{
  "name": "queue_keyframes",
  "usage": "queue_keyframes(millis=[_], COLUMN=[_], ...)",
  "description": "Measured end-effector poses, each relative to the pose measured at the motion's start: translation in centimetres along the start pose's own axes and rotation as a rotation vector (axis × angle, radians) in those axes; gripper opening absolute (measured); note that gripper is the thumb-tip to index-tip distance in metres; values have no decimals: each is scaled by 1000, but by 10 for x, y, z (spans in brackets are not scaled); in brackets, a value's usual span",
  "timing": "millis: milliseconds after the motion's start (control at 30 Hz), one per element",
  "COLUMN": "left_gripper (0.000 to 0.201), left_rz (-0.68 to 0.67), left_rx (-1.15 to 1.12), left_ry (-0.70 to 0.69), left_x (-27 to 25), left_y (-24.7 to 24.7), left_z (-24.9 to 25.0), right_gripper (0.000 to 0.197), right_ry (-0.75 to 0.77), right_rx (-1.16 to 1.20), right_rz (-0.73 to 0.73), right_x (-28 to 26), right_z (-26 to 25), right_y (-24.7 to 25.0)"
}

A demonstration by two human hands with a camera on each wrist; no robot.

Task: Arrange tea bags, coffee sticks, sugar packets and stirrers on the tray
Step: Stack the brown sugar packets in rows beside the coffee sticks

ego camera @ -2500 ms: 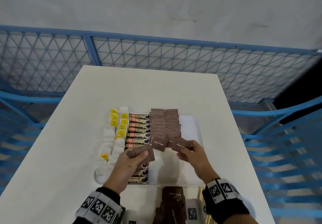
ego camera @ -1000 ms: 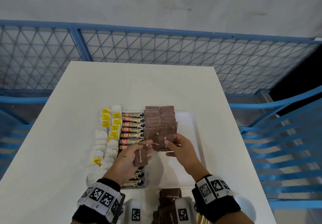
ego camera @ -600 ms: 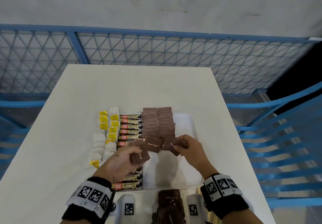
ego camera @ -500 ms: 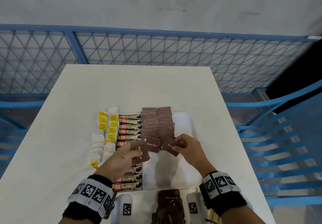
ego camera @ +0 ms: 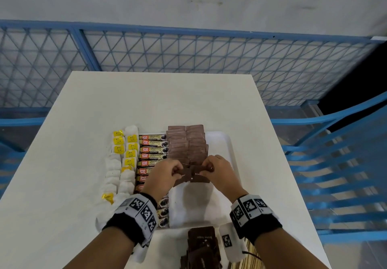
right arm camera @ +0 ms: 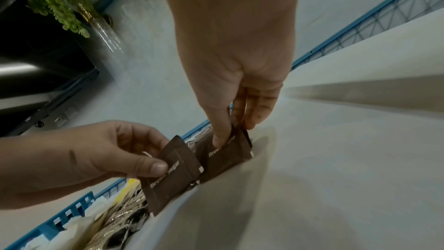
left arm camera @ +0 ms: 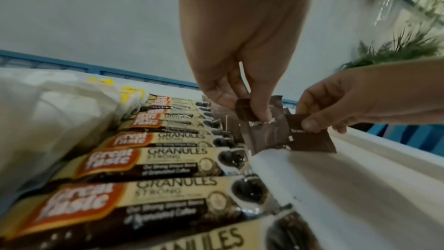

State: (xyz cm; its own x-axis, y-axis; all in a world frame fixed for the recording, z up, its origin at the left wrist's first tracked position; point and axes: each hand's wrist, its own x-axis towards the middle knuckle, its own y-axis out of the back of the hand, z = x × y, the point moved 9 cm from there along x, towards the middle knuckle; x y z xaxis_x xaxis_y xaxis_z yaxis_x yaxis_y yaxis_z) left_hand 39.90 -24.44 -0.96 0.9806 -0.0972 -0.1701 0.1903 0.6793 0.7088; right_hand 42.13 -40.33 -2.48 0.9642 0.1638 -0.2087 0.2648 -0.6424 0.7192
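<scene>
Pinching, left hand (ego camera: 165,174): brown sugar packets (left arm camera: 264,132) between thumb and fingers.
Right hand (ego camera: 217,170): fingers pinching another sugar packet (left arm camera: 310,140).
Place: above white tray (ego camera: 226,147), near packet rows.

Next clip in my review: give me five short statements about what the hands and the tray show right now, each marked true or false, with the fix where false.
1. The left hand pinches a brown sugar packet. True.
2. The right hand is empty, fingers straight. False: it pinches another brown sugar packet between thumb and fingers.
3. The coffee sticks lie between the tea bags and the sugar rows. True.
4. The right part of the tray is filled with stirrers. False: it is bare white; nothing lies there.
5. The two held packets are above the table beside the tray. False: they are at the near end of the sugar rows, over the tray.
</scene>
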Motion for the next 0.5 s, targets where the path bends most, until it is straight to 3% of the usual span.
queue_keyframes(millis=[333,500], left_gripper=[31,31], left_rz=[-14,62], left_rx=[334,330], left_ry=[-137,-189], left_x=[13,0], left_y=[-9,-3], left_z=[5,15], right_gripper=[31,19], right_ry=[105,129], right_rx=[-152,-103], right_rz=[71,118], right_x=[3,-8], right_z=[-6,-11], right_y=[-3,7])
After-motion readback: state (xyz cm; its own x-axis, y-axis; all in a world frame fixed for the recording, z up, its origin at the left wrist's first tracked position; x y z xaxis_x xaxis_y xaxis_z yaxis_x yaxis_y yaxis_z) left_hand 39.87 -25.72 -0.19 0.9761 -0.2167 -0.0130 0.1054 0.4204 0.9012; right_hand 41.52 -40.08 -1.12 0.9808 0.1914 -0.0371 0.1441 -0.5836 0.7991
